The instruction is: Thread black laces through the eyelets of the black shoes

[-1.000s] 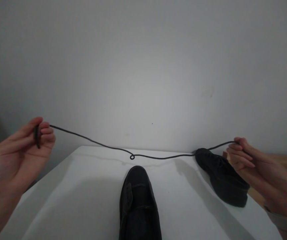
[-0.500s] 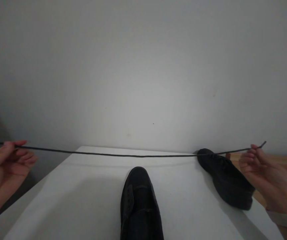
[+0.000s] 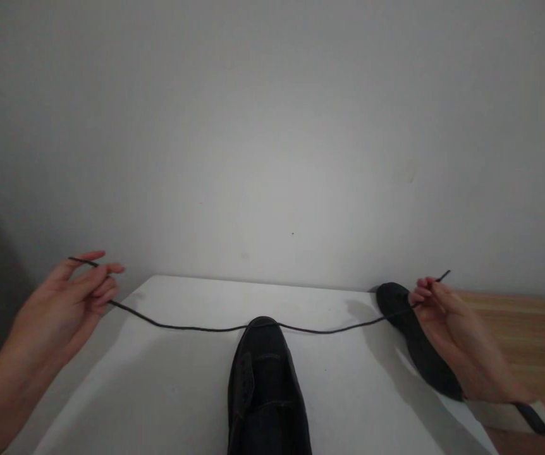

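Note:
A thin black shoelace (image 3: 191,328) runs between my two hands and sags in the middle, crossing over the toe of a black shoe. On the left, my left hand (image 3: 71,297) pinches the lace close to one end, and a short tip sticks out past the fingers. At the other side my right hand (image 3: 447,322) is closed on the lace near its opposite end, with the tip pointing up. The unlaced black shoe (image 3: 265,379) lies toe-away in the centre, its eyelets showing. Behind my right hand lies a second black shoe (image 3: 396,306), partly covered by it.
Both shoes rest on a white table (image 3: 168,385) that meets a plain pale wall (image 3: 272,151). To the right is a wood-grain surface (image 3: 514,328). A dark area fills the far left edge.
Both hands have come inward, toward each other. The shoelace has gone from stretched straight to slack and dips lower, and my left fingers now grip it nearer its end.

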`<state>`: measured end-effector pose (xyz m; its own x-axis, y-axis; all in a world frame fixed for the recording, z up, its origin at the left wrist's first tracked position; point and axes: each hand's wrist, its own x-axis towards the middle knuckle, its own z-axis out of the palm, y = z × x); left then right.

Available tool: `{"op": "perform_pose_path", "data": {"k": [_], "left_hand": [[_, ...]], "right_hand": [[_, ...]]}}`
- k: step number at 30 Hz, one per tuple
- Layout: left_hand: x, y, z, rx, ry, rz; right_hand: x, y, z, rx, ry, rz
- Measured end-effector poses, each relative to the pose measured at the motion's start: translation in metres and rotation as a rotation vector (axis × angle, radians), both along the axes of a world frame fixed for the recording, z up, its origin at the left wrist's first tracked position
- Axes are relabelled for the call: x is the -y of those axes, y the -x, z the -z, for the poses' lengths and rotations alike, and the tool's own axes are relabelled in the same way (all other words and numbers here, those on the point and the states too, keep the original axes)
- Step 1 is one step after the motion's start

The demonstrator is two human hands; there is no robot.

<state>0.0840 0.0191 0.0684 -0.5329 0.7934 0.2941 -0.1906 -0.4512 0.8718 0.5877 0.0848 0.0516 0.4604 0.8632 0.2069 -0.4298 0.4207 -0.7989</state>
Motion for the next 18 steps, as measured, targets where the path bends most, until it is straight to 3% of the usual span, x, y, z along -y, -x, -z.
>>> {"op": "perform_pose_path", "data": {"k": [4, 10, 13, 18], "left_hand": [[-0.008, -0.039, 0.002, -0.348, 0.041, 0.103], [0.000, -0.091, 0.020, -1.067, 0.155, 0.343], [0.008, -0.104, 0.032, -1.210, 0.200, 0.434], [0.012, -0.106, 0.052, -1.324, 0.156, 0.458]], "right_hand": [[0.007, 0.042, 0.010, 0.119, -0.017, -0.200], [0.039, 0.100, 0.025, 0.759, -0.001, -0.421], [0.049, 0.115, 0.038, 0.932, -0.031, -0.534], [0.052, 0.124, 0.053, 1.047, -0.015, -0.531]]}}
